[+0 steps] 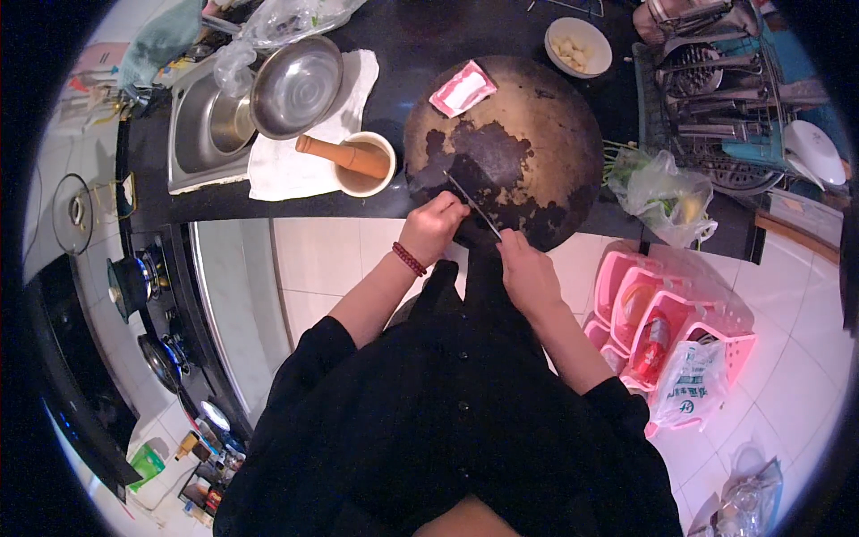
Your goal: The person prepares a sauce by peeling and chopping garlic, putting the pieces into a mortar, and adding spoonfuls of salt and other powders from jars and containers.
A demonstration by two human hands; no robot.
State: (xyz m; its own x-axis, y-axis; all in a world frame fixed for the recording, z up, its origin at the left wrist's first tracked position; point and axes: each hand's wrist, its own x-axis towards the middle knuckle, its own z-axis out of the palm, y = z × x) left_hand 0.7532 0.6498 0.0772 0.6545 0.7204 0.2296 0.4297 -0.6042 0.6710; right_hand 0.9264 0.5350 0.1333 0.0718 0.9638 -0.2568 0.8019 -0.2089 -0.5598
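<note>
In my right hand (530, 272) is the handle of a kitchen knife, its thin blade (475, 205) pointing up and left over the near part of a round, dark-stained cutting board (560, 127). Beside the blade, my left hand (436, 221) has its fingertips drawn together. Whether something small sits between those fingers is hidden. A slab of raw pork (463, 88) with a broad band of white fat lies at the board's far left. Past the board's far right edge stands a white bowl (578, 48) holding pale pieces that look like peeled garlic cloves.
Left of the board are a mortar (366, 188) with a wooden pestle (342, 156), a steel pan (297, 87) and a sink (184, 164). To the right lie bagged greens (661, 191) and a utensil rack (711, 101). Pink baskets (671, 302) stand below. Burners (176, 356) are lit at far left.
</note>
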